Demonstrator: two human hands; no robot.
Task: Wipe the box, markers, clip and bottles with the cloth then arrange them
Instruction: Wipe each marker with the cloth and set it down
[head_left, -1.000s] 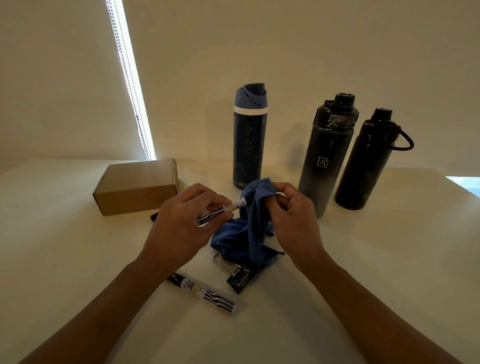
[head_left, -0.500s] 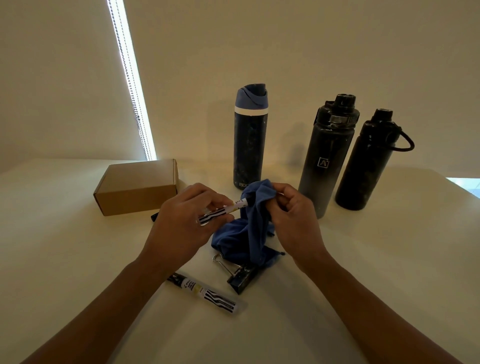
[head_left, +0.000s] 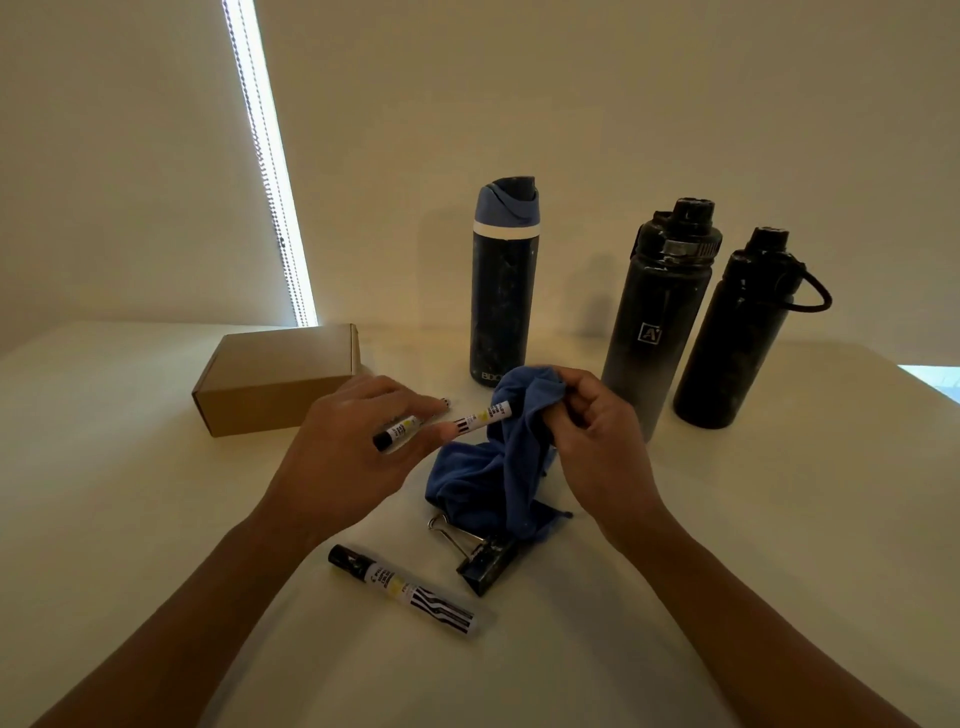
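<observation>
Pale and bare, the table (head_left: 156, 519) runs wide on the left and in front of both forearms, and its far right corner shows near the frame's edge. The cardboard box (head_left: 275, 382) sits closed at the back left, well short of the table's left edge. Three bottles stand upright along the back: the blue-capped bottle (head_left: 503, 283) in the middle, the logo bottle (head_left: 657, 322) to its right, and the loop-handled bottle (head_left: 737, 332) just beside that one; whether those two touch I cannot tell. Open surface lies between the box and the blue-capped bottle.

The left hand (head_left: 348, 457) has its fingers stretched nearly straight over the held marker (head_left: 447, 423); the marker runs under the fingers with its black end sticking out at the lower left, and whether the thumb clamps it is hidden. The marker's far end goes into the blue cloth (head_left: 498, 467), which the right hand (head_left: 597, 441) pinches at its top fold with curled fingers. The cloth hangs down to the table, its lower edge draped over the black clip (head_left: 483, 558). A second marker (head_left: 405, 590) lies flat near the clip, closer to the person.

Against half a second ago, the left fingers have uncurled from a tight grip to an extended pose, and more of the marker is exposed. The right hand, the cloth and everything on the table stay put.
</observation>
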